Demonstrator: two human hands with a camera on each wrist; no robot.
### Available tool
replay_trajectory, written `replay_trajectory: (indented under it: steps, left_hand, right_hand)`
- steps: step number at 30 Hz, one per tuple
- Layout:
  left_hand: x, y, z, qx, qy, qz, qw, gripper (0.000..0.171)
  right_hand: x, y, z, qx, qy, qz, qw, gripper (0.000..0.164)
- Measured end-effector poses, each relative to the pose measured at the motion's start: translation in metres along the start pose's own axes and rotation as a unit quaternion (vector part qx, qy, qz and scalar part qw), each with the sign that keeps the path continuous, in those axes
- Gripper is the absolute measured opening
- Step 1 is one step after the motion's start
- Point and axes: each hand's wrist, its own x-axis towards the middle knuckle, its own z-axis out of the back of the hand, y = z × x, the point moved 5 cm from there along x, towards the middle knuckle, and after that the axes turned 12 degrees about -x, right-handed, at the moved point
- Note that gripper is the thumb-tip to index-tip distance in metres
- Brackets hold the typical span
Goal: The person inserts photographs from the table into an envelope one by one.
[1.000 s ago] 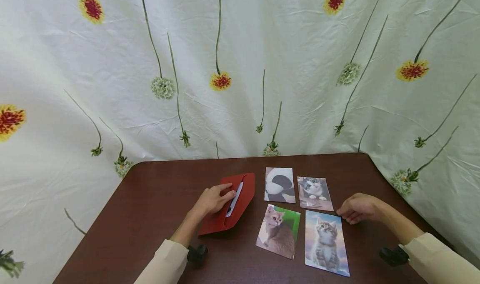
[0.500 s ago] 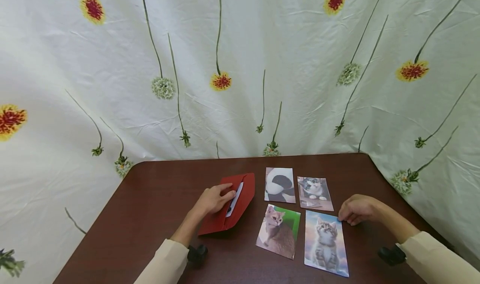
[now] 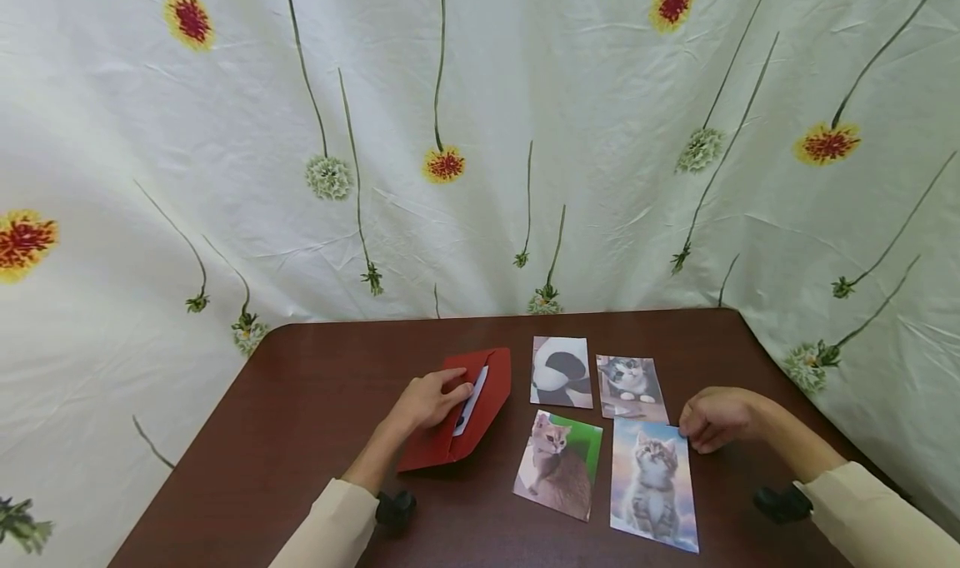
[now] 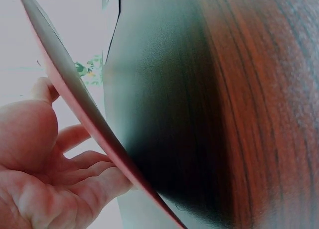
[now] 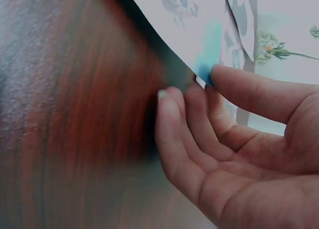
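Note:
My left hand (image 3: 429,397) grips the red envelope (image 3: 483,418), which tilts up off the table with its pocket gaping. A white paper with a dark mark (image 3: 465,410) shows inside the pocket, by the thumb. In the left wrist view the envelope (image 4: 92,122) is seen edge-on, with fingers (image 4: 107,181) against it. My right hand (image 3: 722,418) pinches the upper right corner of a kitten photo (image 3: 652,485) with a pale blue and pink sky. In the right wrist view my thumb (image 5: 239,84) presses on that corner, other fingers curled below.
Other photos lie on the dark wood table (image 3: 322,401): a black-and-white animal photo (image 3: 561,372), a small grey-and-white kitten photo (image 3: 632,387) and a tan cat photo (image 3: 557,464) with green behind. A flowered white cloth (image 3: 480,243) hangs behind the table.
The right hand has come onto the kitten photo's corner and pinches it. That photo's top edge has risen slightly, now meeting the small kitten photo above it. The left hand stays in place.

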Motion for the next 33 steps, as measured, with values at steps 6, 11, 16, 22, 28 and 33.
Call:
replay_trajectory:
  steps: [6,11,16,22,28,33]
  left_hand:
    - [0.000,0.000,0.000,-0.003,-0.001,-0.003,1.0000,0.050]
    - [0.000,0.001,-0.001,-0.006,-0.001,-0.003,1.0000,0.050]
    - [0.000,0.001,0.000,-0.008,-0.001,0.001,1.0000,0.051]
    - [-0.001,0.001,0.000,-0.011,-0.002,0.000,0.9999,0.051]
    - [-0.001,0.003,-0.002,-0.012,-0.003,-0.004,0.9999,0.051]
    - [0.000,0.002,-0.001,-0.011,-0.005,-0.008,0.9999,0.051]
  right_hand:
    - [0.000,0.004,0.004,0.039,-0.001,-0.002,0.999,0.010]
    - [0.001,0.008,0.006,0.056,0.006,0.015,0.998,0.009]
    - [0.001,0.012,0.008,0.077,0.016,0.037,0.996,0.010]
    - [0.001,0.018,0.011,0.092,0.024,0.057,0.994,0.008]
    - [0.000,0.024,0.015,0.101,0.027,0.069,0.992,0.005]
    - [-0.001,0.034,0.021,0.109,0.012,0.065,0.992,0.004]
